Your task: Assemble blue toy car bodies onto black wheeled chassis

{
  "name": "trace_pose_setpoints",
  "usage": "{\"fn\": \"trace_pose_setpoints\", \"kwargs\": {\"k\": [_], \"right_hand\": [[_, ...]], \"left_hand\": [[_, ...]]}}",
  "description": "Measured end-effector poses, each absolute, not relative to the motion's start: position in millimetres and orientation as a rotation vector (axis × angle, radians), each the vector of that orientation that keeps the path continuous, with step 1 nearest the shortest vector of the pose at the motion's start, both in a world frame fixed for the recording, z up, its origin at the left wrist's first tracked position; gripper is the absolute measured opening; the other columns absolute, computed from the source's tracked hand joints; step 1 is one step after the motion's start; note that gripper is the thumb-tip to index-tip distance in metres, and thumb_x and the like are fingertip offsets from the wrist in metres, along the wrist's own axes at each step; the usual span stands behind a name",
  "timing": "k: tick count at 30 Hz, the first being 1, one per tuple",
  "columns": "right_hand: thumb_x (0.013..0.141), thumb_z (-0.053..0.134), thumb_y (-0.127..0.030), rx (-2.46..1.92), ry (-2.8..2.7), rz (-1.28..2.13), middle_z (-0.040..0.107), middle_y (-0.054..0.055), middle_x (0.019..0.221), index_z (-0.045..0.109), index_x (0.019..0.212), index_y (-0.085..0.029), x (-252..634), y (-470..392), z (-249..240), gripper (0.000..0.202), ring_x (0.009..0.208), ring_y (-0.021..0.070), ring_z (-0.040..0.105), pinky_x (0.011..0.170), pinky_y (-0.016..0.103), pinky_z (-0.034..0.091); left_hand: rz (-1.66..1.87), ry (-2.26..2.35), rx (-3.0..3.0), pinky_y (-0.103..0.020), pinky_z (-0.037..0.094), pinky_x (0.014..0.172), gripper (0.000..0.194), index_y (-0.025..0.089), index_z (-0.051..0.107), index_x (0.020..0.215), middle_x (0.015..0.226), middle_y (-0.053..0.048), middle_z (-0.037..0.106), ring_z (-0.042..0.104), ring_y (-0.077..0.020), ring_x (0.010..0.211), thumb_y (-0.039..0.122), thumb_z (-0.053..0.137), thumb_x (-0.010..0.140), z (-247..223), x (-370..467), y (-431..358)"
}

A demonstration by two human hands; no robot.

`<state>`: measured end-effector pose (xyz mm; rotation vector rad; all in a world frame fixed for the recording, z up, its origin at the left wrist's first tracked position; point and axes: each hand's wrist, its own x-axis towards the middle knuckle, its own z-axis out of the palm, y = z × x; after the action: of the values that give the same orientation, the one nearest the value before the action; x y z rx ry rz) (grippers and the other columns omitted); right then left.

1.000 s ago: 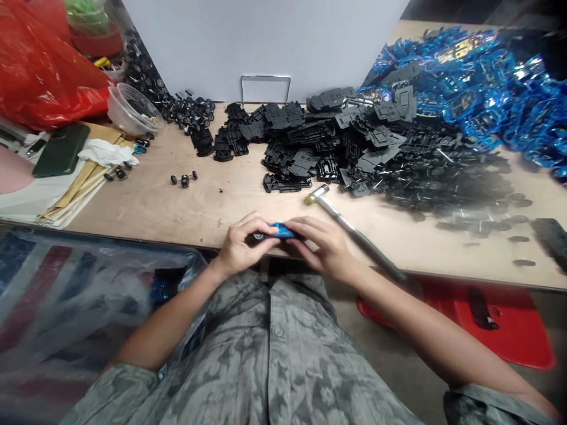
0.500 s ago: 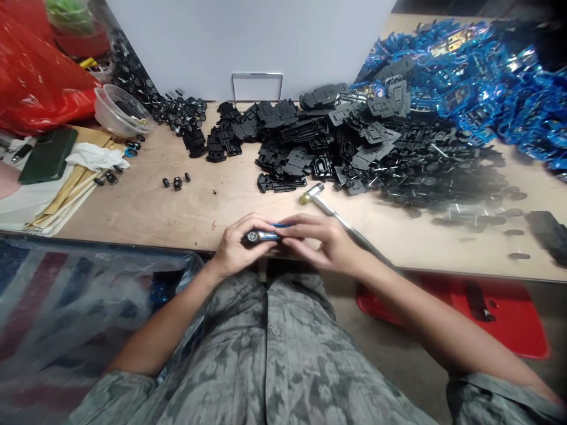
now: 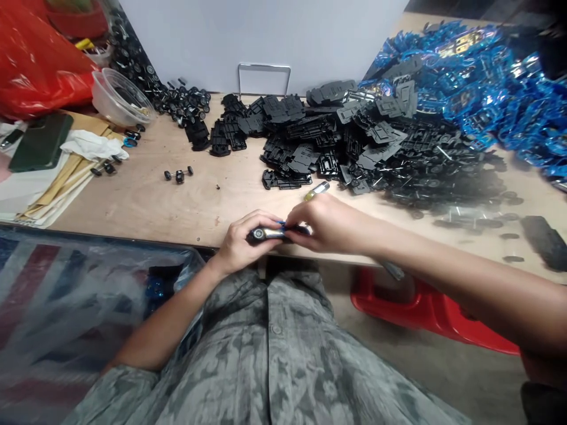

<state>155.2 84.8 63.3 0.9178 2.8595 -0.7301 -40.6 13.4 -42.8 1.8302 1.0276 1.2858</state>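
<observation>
Close to the table's front edge, a blue and silver toy car (image 3: 271,234) lies sideways between my hands, one spoked wheel showing at its left end. My left hand (image 3: 241,241) is closed around that end. The fingers of my right hand (image 3: 315,223) pinch the other end, where they hide much of the body. Just beyond the right hand shows the yellowish head of a hammer (image 3: 317,190); my forearm covers most of its handle. A wheel axle set (image 3: 179,175) lies apart to the left.
A heap of black car bases (image 3: 290,130) spreads across the table (image 3: 146,206). Blue car shells (image 3: 478,82) are piled at the back right. Wheel sets (image 3: 183,105), a clear plastic tub (image 3: 117,97) and a dark phone (image 3: 42,141) sit on the left. A red stool (image 3: 398,304) is below.
My right hand has turned over the car's right end, its fingers now pinching from above. The right forearm has swung up across the hammer handle. My left hand keeps its hold.
</observation>
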Motion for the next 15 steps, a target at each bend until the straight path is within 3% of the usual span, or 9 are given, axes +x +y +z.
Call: {"fn": "trace_pose_setpoints", "kwargs": {"k": [6,15], "right_hand": [[0.084,0.071,-0.019,0.890,2.805,-0.540,0.067,0.005,0.055,0.078,0.073,-0.015,142,87,69,0.014,0.044,0.0112,0.049,0.051,0.027,0.030],[0.086,0.073,-0.024,0.847,2.737,-0.401,0.071,0.009,0.063,0.080,0.081,-0.013,124,82,77,0.014,0.050,0.0160,0.057,0.051,0.029,0.034]], "left_hand": [[1.304,1.006,1.828,-0.036,0.057,0.094,0.021,0.018,0.070,0.104,0.110,-0.011,0.076,0.072,-0.0218,0.104,0.021,0.079,0.085,-45,-42,14],[1.318,0.990,1.805,-0.035,0.056,0.093,0.021,0.018,0.069,0.105,0.107,-0.010,0.075,0.071,-0.0205,0.102,0.023,0.078,0.086,-48,-42,14]]}}
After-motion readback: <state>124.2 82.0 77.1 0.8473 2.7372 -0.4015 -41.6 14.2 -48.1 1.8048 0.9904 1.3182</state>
